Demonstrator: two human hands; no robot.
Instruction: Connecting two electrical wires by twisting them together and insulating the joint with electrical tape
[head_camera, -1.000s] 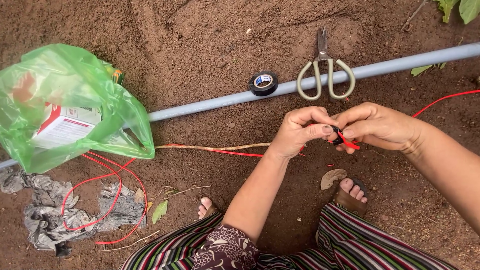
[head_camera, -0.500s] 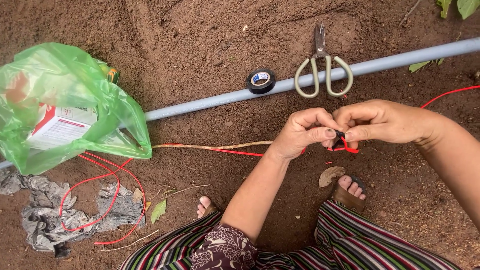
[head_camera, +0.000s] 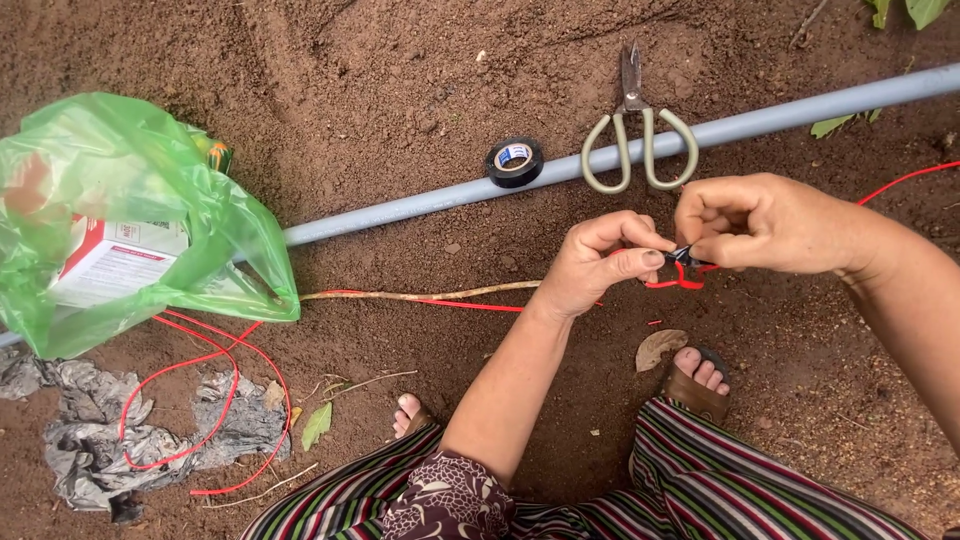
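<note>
I have both hands pinched together over the bare soil, in front of the grey pipe (head_camera: 420, 205). My left hand (head_camera: 600, 262) is clenched with thumb and forefinger gripping the red wire (head_camera: 470, 303), and my right hand (head_camera: 760, 222) pinches the same wire at a small dark piece (head_camera: 686, 254), which looks like black tape or a bared joint; I cannot tell which. The wire sits between my fingertips, above my right foot (head_camera: 697, 375), and runs off left along the ground and right past my wrist.

To do this well, I judge I should keep the left pinch fixed just beside the joint so the wire cannot twist, and work with the right fingertips only, keeping the turns tight and overlapping and the slack low.

By my count: one roll of black tape (head_camera: 515, 161) touching the pipe, one pair of scissors (head_camera: 638, 140) lying across it, one pipe, one green plastic bag (head_camera: 130, 215) holding a white-and-red box (head_camera: 110, 260), one crumpled grey cloth (head_camera: 90, 440) under loops of red wire, two hands, two feet.
</note>
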